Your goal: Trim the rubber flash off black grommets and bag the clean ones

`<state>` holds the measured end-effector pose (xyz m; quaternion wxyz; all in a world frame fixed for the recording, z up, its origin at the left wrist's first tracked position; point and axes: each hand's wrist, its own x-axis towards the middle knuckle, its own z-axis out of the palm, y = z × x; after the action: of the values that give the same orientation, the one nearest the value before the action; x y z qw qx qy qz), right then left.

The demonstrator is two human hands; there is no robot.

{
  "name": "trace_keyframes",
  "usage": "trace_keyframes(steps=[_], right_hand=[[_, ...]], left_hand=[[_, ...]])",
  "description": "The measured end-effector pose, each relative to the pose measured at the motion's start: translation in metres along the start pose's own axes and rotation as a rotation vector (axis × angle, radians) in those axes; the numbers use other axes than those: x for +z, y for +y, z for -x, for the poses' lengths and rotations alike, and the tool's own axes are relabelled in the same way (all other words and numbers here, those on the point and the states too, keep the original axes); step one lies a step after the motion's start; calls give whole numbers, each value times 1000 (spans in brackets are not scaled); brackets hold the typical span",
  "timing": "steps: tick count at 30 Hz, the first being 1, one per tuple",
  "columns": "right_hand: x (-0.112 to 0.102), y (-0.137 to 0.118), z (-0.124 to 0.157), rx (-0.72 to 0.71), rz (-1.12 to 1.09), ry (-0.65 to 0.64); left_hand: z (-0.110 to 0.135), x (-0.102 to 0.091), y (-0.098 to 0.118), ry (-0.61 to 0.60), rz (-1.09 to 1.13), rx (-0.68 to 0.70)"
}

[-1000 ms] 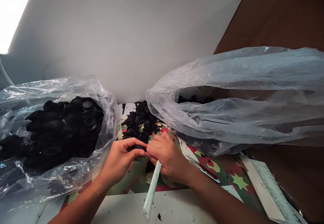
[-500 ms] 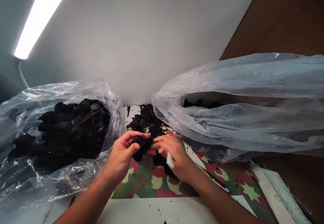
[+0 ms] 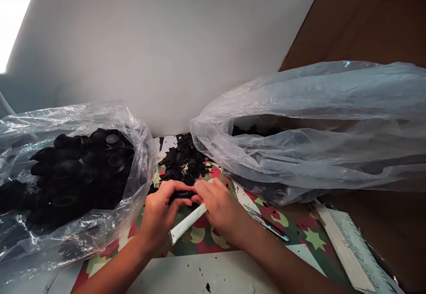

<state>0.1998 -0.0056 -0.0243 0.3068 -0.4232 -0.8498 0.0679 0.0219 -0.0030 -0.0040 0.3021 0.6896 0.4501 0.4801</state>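
Observation:
My left hand (image 3: 158, 212) is closed around a black rubber part (image 3: 181, 194), pinching it between thumb and fingers. From the right, my right hand (image 3: 222, 209) meets it, fingertips at the part's right end. That hand also grips a flat white strip-like handle (image 3: 188, 224), which sticks out down and to the left; whatever is at its other end is hidden by the fingers. Just beyond both hands lies a heap of black rubber scraps (image 3: 186, 156) on the patterned cover (image 3: 199, 246).
A clear plastic bag (image 3: 141, 152) full of black ribbed rubber parts (image 3: 76, 170) stands at left. Another open plastic bag (image 3: 282, 165) spreads at right before a cardboard box (image 3: 372, 23). Scissors (image 3: 269, 226) lie right of my forearm. A white board (image 3: 186, 276) with crumbs is nearest me.
My hands have come together on the black part, which has been turned sideways. The white handle has swung out to the left of my right hand. The view has shifted right.

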Motion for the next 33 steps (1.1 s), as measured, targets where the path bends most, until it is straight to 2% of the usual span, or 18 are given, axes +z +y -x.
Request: trace_keyframes(steps=[6, 9, 12, 14, 15, 20, 24, 27, 31, 33], right_hand=[[-13, -3, -7, -86, -203, -56], [-9, -6, -6, -123, -224, 56], [6, -13, -2, -251, -182, 167], [14, -18, 1, -316, -161, 183], [16, -19, 2, -308, -163, 179], [6, -12, -2, -1, -388, 4], [-1, -6, -3, 201, -698, -89], [1, -8, -4, 343, -881, -46], [3, -12, -7, 445, -1069, 68], [3, -13, -7, 498, -1067, 138]], left_hand=[[3, 0, 8, -28, 36, -84], [2, 1, 10, -39, 152, -176], [-6, -2, 9, 99, 364, -290], [-13, -6, 7, 216, 496, -325], [-14, -9, 6, 233, 544, -315], [-9, -12, 0, 0, 686, -236], [-4, -9, -5, -77, 728, -270], [-3, -9, -7, -132, 748, -281], [-1, -7, -6, -262, 595, -225], [0, -5, -4, -224, 478, -200]])
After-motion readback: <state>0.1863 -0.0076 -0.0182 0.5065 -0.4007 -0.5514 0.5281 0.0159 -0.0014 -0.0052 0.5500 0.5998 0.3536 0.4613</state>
